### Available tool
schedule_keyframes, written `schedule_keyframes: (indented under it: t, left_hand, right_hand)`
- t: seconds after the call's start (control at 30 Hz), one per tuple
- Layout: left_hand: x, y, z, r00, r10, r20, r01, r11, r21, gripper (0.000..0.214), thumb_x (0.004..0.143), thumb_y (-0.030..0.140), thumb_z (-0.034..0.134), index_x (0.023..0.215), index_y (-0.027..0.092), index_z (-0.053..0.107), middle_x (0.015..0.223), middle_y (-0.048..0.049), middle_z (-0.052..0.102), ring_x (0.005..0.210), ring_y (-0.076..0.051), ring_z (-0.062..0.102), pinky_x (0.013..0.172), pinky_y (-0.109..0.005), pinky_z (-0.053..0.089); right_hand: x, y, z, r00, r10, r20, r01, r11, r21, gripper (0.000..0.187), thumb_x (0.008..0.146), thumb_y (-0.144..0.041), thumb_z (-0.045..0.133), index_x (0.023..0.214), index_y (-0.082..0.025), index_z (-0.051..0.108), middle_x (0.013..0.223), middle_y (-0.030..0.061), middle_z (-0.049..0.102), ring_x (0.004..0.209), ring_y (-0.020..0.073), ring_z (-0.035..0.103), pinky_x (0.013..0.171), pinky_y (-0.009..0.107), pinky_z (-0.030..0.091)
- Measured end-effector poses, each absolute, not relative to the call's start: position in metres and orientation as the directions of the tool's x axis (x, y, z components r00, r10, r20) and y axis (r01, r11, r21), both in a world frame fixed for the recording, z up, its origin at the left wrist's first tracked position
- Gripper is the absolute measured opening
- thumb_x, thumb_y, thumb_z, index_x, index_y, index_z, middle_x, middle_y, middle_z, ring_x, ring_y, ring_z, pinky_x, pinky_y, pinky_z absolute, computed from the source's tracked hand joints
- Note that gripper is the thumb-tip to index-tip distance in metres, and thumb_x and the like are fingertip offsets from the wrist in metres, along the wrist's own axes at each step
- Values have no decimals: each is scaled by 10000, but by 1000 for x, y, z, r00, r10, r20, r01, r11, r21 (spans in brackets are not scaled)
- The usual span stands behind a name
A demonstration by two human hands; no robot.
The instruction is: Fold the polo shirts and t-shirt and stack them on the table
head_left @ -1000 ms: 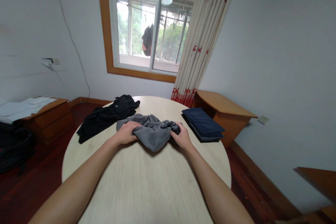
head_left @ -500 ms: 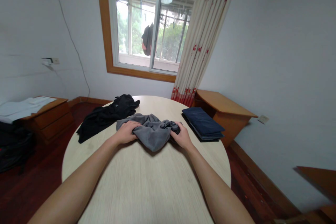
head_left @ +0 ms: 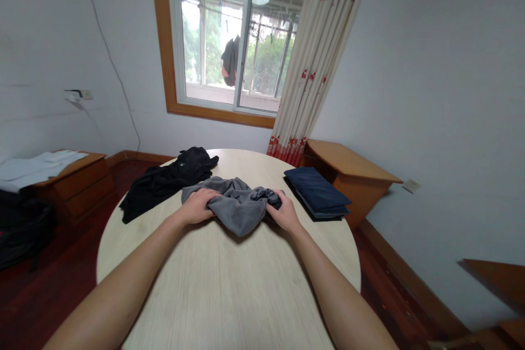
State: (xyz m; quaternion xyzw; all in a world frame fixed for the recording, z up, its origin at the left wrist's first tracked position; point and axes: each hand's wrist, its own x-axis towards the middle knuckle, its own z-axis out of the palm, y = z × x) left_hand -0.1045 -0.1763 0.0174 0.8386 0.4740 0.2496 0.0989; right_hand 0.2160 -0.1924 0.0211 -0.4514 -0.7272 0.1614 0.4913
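Observation:
A crumpled grey garment [head_left: 241, 210] lies bunched on the round pale wooden table [head_left: 238, 290]; its exact kind does not show. My left hand [head_left: 199, 206] grips its left side, fingers over the cloth. At the other end, my right hand [head_left: 284, 212] is closed on a gathered, darker part of the same garment. The undersides of both grips are hidden by cloth. Behind and to the left lies a loose black garment [head_left: 168, 180]. To the right rests a neatly folded stack of dark blue cloth [head_left: 318, 191].
A wooden desk [head_left: 353, 161] stands against the wall beyond the table's right edge. On the left are a drawer cabinet [head_left: 88, 186] with white sheets on top and a dark bag [head_left: 24, 229] on the floor. A patterned curtain [head_left: 311, 65] hangs beside the window.

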Motion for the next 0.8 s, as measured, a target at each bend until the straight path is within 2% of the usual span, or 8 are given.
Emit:
schedule_keyframes:
  t: [0.33, 0.8]
  left_hand:
    - [-103, -178, 21, 438, 848, 299, 769, -525, 364, 524, 715, 285, 639, 1238, 257, 672, 1356, -62, 632, 1275, -323, 524, 1078, -476, 383]
    - [-104, -178, 20, 440, 844, 307, 769, -531, 357, 525, 719, 289, 631, 1243, 267, 669, 1359, -49, 631, 1283, -313, 522, 1088, -470, 380]
  right_hand:
    - [216, -192, 21, -109, 820, 561, 503, 532, -681, 350, 771, -341, 685, 1080, -178, 659, 1013, 82, 729, 929, 242, 672, 874, 371, 516]
    - [217, -192, 21, -108, 830, 547, 502, 520, -691, 360, 772, -343, 687, 1091, -180, 647, 1044, 89, 724, 970, 250, 670, 894, 378, 504]
